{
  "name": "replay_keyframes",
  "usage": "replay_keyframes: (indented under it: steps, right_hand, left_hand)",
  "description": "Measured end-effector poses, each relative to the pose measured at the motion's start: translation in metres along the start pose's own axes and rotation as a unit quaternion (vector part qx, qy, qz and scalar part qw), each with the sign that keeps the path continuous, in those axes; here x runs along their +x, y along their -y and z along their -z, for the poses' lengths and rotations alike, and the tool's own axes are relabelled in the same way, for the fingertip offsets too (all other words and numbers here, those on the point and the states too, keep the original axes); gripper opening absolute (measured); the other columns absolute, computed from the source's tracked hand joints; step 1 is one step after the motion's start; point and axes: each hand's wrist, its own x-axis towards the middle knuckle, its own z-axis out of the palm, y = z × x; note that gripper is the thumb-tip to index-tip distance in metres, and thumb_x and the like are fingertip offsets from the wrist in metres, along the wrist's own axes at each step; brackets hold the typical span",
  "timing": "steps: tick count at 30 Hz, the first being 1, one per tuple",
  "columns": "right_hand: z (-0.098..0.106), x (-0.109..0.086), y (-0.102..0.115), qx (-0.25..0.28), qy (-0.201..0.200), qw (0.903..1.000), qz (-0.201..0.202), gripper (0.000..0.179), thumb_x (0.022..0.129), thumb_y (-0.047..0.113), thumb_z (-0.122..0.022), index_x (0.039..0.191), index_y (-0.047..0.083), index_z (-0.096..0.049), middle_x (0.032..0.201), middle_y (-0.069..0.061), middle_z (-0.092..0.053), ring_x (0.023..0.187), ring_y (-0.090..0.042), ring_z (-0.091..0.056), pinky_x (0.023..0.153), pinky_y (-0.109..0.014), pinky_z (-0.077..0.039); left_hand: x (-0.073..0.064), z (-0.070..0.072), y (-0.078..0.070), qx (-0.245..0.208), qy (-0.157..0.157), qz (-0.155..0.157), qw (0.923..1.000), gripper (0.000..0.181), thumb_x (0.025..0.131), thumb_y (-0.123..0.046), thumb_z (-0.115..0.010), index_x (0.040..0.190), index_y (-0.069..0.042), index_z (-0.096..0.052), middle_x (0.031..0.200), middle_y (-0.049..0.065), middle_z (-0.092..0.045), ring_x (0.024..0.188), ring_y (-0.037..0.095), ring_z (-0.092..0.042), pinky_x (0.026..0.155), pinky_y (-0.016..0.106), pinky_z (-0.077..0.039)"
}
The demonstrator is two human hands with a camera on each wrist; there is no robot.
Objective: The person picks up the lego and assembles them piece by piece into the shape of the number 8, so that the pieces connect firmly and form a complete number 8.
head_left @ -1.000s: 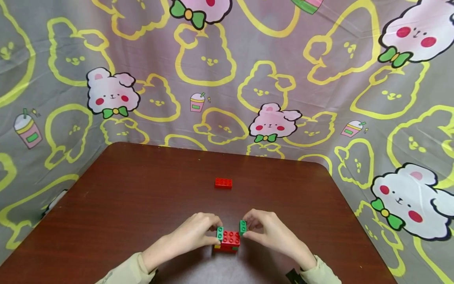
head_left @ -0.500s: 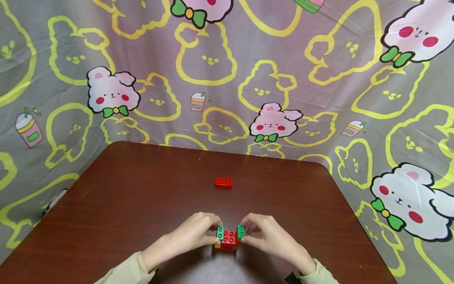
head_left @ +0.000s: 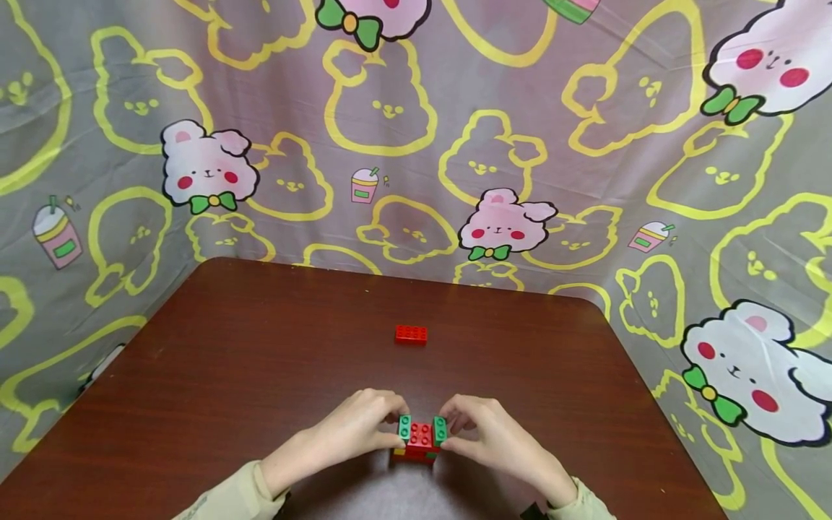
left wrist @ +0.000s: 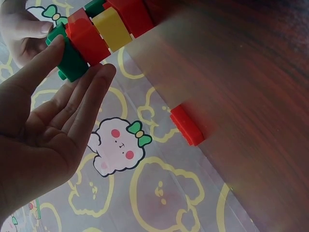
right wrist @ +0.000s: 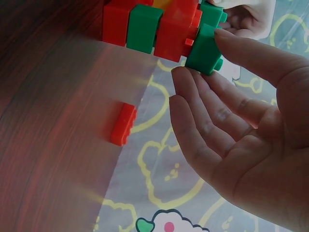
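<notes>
A small stack of toy building bricks stands near the table's front, its upper red brick showing studs in the head view. My left hand pinches a green brick at the stack's left end, thumb on one side and fingertips on the other. At the right end, my right hand pinches another green brick. That one sits tilted over the red brick's studs, with a gap showing in the right wrist view. Lower down, a yellow brick and a green brick lie between the red layers.
A loose red brick lies on the brown table, farther back than the stack. Patterned cloth hangs behind the table and along its sides.
My right hand has brought its green brick left and down, from beside the stack onto the right end of the upper red brick. The left hand holds its place.
</notes>
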Motion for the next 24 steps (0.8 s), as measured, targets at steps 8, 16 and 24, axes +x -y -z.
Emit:
replay_keyframes:
  steps: [8, 16, 24]
  right_hand:
    - [-0.0016, 0.0007, 0.0007, 0.000, -0.006, 0.9999, 0.009, 0.024, 0.084, 0.013, -0.078, 0.103, 0.011, -0.063, 0.092, 0.000, -0.071, 0.077, 0.002, -0.065, 0.072, -0.028, -0.059]
    - [-0.0033, 0.0014, -0.0007, -0.007, -0.017, 0.9996, 0.022, 0.025, 0.083, 0.014, -0.079, 0.101, 0.011, -0.063, 0.089, 0.001, -0.071, 0.076, 0.002, -0.065, 0.071, -0.024, -0.058]
    - [-0.0048, 0.0013, -0.0033, -0.006, -0.021, 0.9996, 0.021, 0.025, 0.083, 0.016, -0.080, 0.101, 0.012, -0.063, 0.089, 0.001, -0.071, 0.075, 0.003, -0.065, 0.070, -0.025, -0.059]
  left_hand:
    - [-0.0023, 0.0012, 0.0017, 0.008, -0.008, -0.016, 0.9998, 0.026, 0.075, -0.022, -0.086, 0.092, -0.011, -0.070, 0.085, -0.001, -0.072, 0.076, 0.009, -0.067, 0.066, 0.016, -0.051]
    - [-0.0022, 0.0010, 0.0029, 0.007, -0.011, -0.023, 0.9997, 0.026, 0.076, -0.021, -0.086, 0.092, -0.010, -0.070, 0.085, 0.001, -0.072, 0.077, 0.011, -0.068, 0.065, 0.016, -0.051]
    - [-0.0005, -0.0007, 0.0028, 0.001, -0.001, -0.006, 1.0000, 0.025, 0.076, -0.021, -0.086, 0.092, -0.010, -0.070, 0.086, 0.001, -0.072, 0.078, 0.011, -0.069, 0.067, 0.016, -0.052]
